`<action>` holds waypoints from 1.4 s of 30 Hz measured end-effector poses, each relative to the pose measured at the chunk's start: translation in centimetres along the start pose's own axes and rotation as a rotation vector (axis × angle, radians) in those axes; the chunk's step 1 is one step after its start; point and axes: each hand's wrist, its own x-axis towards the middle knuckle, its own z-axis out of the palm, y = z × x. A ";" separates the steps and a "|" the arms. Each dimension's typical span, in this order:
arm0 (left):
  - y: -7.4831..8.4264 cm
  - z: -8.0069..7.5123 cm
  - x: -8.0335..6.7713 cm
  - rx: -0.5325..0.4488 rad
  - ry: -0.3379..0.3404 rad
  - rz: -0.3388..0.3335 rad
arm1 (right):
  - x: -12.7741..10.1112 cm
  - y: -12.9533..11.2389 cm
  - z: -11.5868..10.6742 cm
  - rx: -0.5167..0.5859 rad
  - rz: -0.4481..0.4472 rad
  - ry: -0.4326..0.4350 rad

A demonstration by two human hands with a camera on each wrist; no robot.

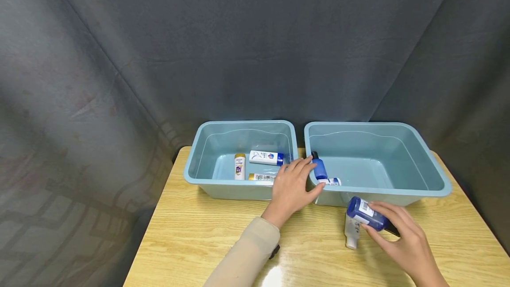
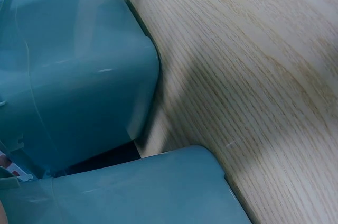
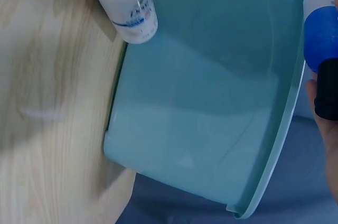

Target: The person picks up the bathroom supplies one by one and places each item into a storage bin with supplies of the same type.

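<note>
My left hand (image 1: 296,183) holds a small blue bottle with a black cap (image 1: 319,169) over the left rim of the right teal bin (image 1: 434,180), thumb under it and fingers along its side. The same bottle (image 3: 319,34) shows at the right edge of the right wrist view. My right hand (image 1: 400,231) grips a dark blue bottle with a white label (image 1: 364,213) just above the table, in front of that bin. A white bottle (image 1: 352,232) (image 3: 127,7) lies on the table beside it.
The left teal bin (image 1: 199,176) holds three small bottles (image 1: 266,157). Both bins stand side by side at the back of the wooden table (image 1: 191,242), their outer walls (image 2: 79,76) nearly touching. A grey curtain hangs behind.
</note>
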 end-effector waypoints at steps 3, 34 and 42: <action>0.0 0.0 0.0 0.002 -0.003 -0.003 | 0.2 0.2 -0.3 -0.014 0.005 0.006; 0.0 0.0 0.0 -0.007 0.001 -0.001 | 2.9 1.9 -1.6 0.009 0.018 0.111; 0.0 0.0 0.0 -0.005 0.007 0.004 | 4.0 1.9 -1.9 -0.014 0.032 0.080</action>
